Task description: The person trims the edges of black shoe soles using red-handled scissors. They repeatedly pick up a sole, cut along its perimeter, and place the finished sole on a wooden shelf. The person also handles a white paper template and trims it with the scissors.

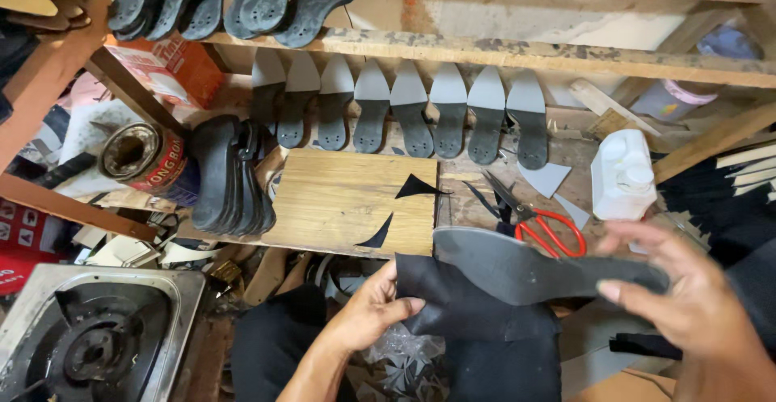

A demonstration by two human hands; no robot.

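Observation:
My right hand (pixel 687 289) grips one end of a grey shoe insole (pixel 525 269), holding it flat over a piece of black fabric (pixel 477 313). My left hand (pixel 372 309) pinches the left edge of that black fabric. Just behind the insole lie red-handled scissors (pixel 543 223) on the wooden workbench (pixel 343 200), with two small black offcuts (pixel 416 186) on the board.
A row of grey insoles (pixel 412 111) leans against the back of the bench, more hang above (pixel 234 2). A stack of black soles (pixel 230 176), a tipped tin can (pixel 141 155), a white plastic bottle (pixel 622 176) and a gas stove (pixel 93 337) surround the work spot.

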